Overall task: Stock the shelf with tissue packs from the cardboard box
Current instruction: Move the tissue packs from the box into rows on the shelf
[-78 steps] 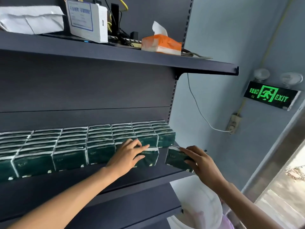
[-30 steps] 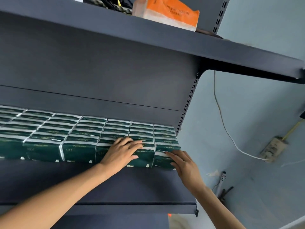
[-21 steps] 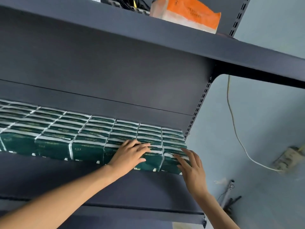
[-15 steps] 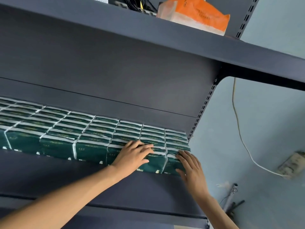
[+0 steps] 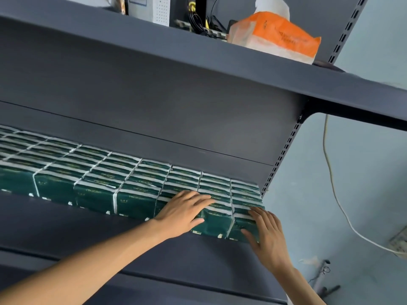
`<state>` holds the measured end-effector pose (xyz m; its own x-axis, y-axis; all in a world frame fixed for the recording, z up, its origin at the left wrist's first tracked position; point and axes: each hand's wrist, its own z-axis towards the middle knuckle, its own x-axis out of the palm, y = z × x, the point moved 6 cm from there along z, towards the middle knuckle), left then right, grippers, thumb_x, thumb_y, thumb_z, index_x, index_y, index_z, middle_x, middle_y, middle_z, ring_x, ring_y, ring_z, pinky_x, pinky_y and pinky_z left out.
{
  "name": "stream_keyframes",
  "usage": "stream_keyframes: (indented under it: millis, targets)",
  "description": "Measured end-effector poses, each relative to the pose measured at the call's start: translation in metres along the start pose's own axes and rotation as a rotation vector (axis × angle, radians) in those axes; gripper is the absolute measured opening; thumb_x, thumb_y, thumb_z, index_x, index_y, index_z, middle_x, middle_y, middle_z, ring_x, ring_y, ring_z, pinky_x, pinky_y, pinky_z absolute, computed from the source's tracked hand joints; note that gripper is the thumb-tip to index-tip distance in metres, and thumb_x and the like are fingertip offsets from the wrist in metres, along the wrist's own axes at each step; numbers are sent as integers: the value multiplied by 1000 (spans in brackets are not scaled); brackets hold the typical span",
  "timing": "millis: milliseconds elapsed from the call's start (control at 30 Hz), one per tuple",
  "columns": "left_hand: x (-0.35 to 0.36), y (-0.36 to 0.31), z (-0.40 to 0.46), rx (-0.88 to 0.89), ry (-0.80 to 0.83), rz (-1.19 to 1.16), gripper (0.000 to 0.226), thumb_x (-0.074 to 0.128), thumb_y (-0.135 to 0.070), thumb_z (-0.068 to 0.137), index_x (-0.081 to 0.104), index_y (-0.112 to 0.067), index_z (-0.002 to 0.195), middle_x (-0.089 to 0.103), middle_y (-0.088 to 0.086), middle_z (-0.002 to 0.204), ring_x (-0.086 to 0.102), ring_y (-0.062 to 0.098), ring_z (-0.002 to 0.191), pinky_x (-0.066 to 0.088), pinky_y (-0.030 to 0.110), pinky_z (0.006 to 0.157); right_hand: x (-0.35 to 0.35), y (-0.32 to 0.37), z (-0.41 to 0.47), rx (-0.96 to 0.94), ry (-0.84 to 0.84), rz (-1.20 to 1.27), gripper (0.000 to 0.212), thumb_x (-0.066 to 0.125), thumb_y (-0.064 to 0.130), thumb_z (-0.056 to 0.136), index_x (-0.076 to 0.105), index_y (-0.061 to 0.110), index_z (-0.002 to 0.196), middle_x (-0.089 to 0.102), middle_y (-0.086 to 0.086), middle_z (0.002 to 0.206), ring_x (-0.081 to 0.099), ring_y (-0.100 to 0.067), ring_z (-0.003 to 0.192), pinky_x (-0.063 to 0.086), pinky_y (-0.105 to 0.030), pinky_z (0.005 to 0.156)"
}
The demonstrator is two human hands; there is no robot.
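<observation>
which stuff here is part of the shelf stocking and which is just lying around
Part of the job:
- green tissue packs
- shelf that they stand on
- left hand and right hand, both flat on the front packs

Just lying about:
- orange tissue pack, upper shelf
- white box and cables beside it
- wall cord

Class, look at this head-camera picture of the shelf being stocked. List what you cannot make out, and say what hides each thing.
- Cardboard box: nowhere in the head view, so how many packs remain is unknown.
- Front of the end tissue pack: partly covered by the right hand.
- Pack under the left hand: its top is hidden.
- Row of packs: cut off by the left edge.
- Orange tissue packet: print too small to read.
</observation>
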<state>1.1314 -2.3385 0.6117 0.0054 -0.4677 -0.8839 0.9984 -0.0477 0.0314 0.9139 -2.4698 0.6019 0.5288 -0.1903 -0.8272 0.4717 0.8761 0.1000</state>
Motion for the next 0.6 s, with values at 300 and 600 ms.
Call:
stream_keyframes:
  millis: [300,600]
  targets:
    - [-58,50,-56,-169,-21,-128,75,58,-50,95,18,-34,157,27,-14,159,33,8,142,27,34,120,-7,78,48,-95,80,210,57,47,61,95,45,25,140,53,13,129,49,-13,119,39,-28,102]
    - [-127,105,-149,-370,-54,-112,73,60,-56,91,24,-36,152,26,-18,153,29,1,140,18,19,117,9,202,87,-331,166,318,60,54,58,95,42,23,142,50,11,133,48,-14,121,35,-24,105]
